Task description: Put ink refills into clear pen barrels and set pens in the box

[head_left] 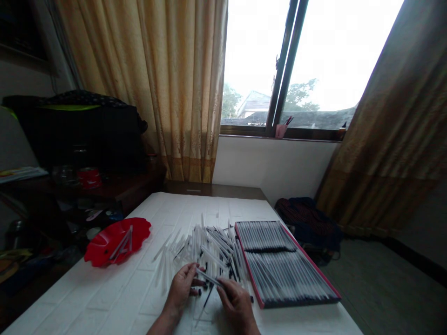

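Observation:
Between my two hands is a slim pen (pixel 208 278) with a pale, see-through barrel. My left hand (pixel 182 284) pinches its upper left end. At its lower right end, the fingers of my right hand (pixel 236 300) close around it. A loose heap of clear pen barrels (pixel 195 242) and dark-ended parts lies just beyond my fingers. Small black caps (pixel 195 292) lie by my left fingertips. One thin dark refill (pixel 208 298) rests on the table below the pen.
To the right, a shallow red-edged box (pixel 258 279) holds two rows of pens. A red scalloped dish (pixel 96 249) with several clear pieces sits at the left. Both stand on the white brick-patterned table (pixel 115 298). Dark cloth (pixel 310 223) is piled beyond the table's right edge.

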`<state>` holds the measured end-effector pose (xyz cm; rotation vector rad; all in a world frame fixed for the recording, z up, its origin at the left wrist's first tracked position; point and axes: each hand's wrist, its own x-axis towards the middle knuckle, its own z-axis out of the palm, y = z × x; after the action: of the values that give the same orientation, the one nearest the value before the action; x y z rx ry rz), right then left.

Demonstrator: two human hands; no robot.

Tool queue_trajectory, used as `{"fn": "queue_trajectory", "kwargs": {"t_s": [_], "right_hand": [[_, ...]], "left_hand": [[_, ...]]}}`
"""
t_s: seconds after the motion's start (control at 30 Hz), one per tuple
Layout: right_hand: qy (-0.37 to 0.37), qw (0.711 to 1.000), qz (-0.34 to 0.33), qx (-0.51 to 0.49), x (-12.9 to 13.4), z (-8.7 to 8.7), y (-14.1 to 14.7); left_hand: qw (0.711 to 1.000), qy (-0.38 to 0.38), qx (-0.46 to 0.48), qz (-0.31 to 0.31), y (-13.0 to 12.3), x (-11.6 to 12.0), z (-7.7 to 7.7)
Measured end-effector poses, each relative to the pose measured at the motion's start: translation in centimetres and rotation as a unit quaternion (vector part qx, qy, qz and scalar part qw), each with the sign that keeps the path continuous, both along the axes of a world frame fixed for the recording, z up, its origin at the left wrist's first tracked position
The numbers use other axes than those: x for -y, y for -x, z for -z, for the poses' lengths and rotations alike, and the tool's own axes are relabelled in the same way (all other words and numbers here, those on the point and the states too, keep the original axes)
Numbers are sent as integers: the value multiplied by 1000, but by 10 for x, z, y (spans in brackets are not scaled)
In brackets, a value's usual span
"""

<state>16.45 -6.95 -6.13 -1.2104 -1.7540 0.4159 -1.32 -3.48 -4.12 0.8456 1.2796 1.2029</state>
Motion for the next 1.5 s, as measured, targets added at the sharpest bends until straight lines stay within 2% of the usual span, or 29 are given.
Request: {"fn": "queue_trajectory", "kwargs": {"t_s": [0.1,0.2,0.37,0.63,0.87,1.0,1.1,1.2,1.27,1.37,1.43,1.5], "right_hand": [[-32,995,24,90,2,0,4],[-72,987,58,134,2,2,8],[-122,982,69,128,2,3,9],[-143,972,77,170,1,3,10],[-138,972,71,174,1,6,11],[-117,981,92,124,3,5,7],[-89,983,138,82,3,-9,-12],[-28,974,211,76,1,-30,-54],[35,956,270,108,1,-44,-88],[159,910,332,188,4,-57,-129],[197,892,345,215,6,-59,-141],[208,886,347,229,6,-59,-143]], "left_hand": [[1000,12,-11,-20,-5,-5,5],[999,18,-18,-25,-9,-8,9],[999,43,-22,-19,-10,-12,12],[998,60,-24,-2,-11,-13,11],[998,56,-9,5,-8,-9,3],[998,61,11,9,0,-3,-5],[995,78,54,8,7,0,-11],[992,85,94,7,12,2,-15],[990,88,108,5,14,1,-15],[989,93,117,6,14,0,-15],[989,94,115,9,13,0,-16],[990,94,106,8,13,0,-17]]}}
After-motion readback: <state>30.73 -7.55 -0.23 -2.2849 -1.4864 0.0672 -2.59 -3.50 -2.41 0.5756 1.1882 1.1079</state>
